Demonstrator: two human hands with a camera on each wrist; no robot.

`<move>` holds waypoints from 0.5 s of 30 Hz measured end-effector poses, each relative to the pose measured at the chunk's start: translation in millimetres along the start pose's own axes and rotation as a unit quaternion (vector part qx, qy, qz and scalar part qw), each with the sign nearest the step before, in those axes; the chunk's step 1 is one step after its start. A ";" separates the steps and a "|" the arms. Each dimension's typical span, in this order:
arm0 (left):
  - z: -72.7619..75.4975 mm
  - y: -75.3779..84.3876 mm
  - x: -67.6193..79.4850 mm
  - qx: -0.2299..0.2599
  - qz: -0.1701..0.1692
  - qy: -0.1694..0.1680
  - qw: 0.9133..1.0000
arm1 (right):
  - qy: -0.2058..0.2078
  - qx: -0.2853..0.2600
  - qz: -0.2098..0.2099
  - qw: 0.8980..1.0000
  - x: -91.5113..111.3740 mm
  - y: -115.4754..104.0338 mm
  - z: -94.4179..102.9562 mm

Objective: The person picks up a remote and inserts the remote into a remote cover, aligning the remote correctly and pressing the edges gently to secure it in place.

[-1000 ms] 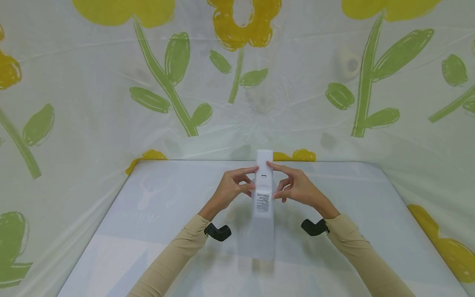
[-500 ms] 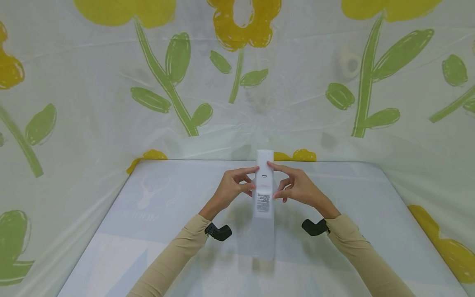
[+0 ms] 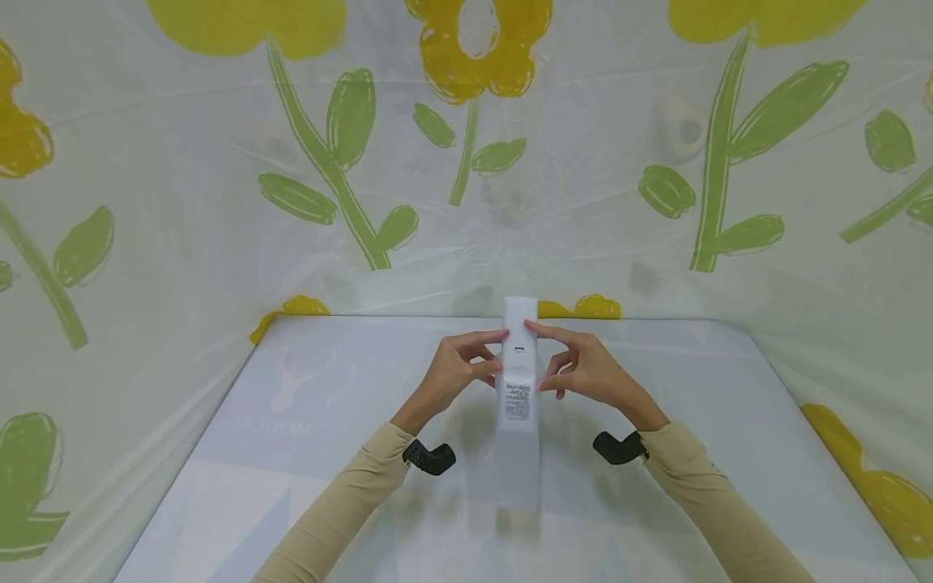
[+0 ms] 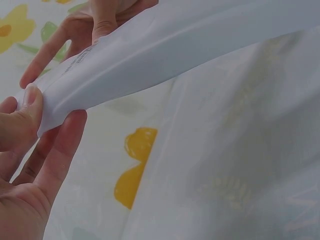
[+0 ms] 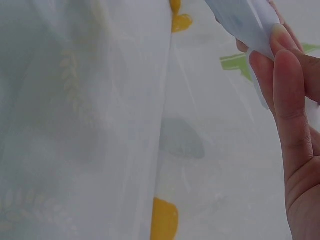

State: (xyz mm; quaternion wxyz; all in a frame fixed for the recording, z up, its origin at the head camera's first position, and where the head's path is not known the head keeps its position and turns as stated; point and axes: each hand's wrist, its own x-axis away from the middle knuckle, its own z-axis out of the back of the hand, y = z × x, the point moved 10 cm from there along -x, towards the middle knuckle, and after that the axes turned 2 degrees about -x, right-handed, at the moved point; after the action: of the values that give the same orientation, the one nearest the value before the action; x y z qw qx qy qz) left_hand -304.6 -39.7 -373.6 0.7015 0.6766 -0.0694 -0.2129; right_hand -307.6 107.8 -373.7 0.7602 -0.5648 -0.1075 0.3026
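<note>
In the head view, a long white plastic device [image 3: 518, 421] is held up above the middle of the table. A printed label [image 3: 517, 401] and a small dark slot are on the side facing me; its exact kind is unclear. My left hand [image 3: 455, 371] pinches its left edge between thumb and forefinger. On the opposite edge, my right hand [image 3: 594, 368] grips it the same way, forefinger near the top and thumb lower. The left wrist view has the device's smooth side [image 4: 150, 60] running diagonally between both hands. Only one end of it [image 5: 245, 22] shows in the right wrist view.
Beneath the hands lies a pale table [image 3: 306, 453] with faint printed patterns. Behind it hangs a white curtain [image 3: 583, 162] with yellow flowers and green leaves, also draped along both sides. A black wrist mount [image 3: 430, 458] sits on each forearm.
The head view has shifted very slightly, so the scene sits a little lower. Both hands keep their hold on the white device, with almost no visible movement.
</note>
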 end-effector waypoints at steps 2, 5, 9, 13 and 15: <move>-0.1 -0.6 0.0 0.000 0.000 0.001 1.000 | 0.001 0.000 0.000 1.000 0.1 0.0 0.2; -0.4 -1.0 -0.2 0.001 -0.001 0.002 1.000 | 0.003 0.002 -0.003 1.000 0.9 0.3 0.5; -0.7 -0.8 0.1 0.001 -0.002 0.002 1.000 | 0.006 0.007 -0.008 1.000 1.5 -0.6 0.2; 1.1 -9.8 -2.4 0.002 -0.003 0.004 1.000 | 0.007 0.012 -0.012 1.000 2.4 -9.0 -2.1; 2.2 -16.2 -4.3 0.005 -0.005 0.006 1.000 | 0.006 0.013 -0.014 1.000 3.4 -15.6 -3.6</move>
State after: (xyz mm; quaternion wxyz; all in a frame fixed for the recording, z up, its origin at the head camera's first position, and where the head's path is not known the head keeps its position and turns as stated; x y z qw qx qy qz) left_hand -312.6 -39.9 -388.5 0.6974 0.6816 -0.0627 -0.2124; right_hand -297.9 104.1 -361.1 0.7725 -0.5548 -0.1073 0.2897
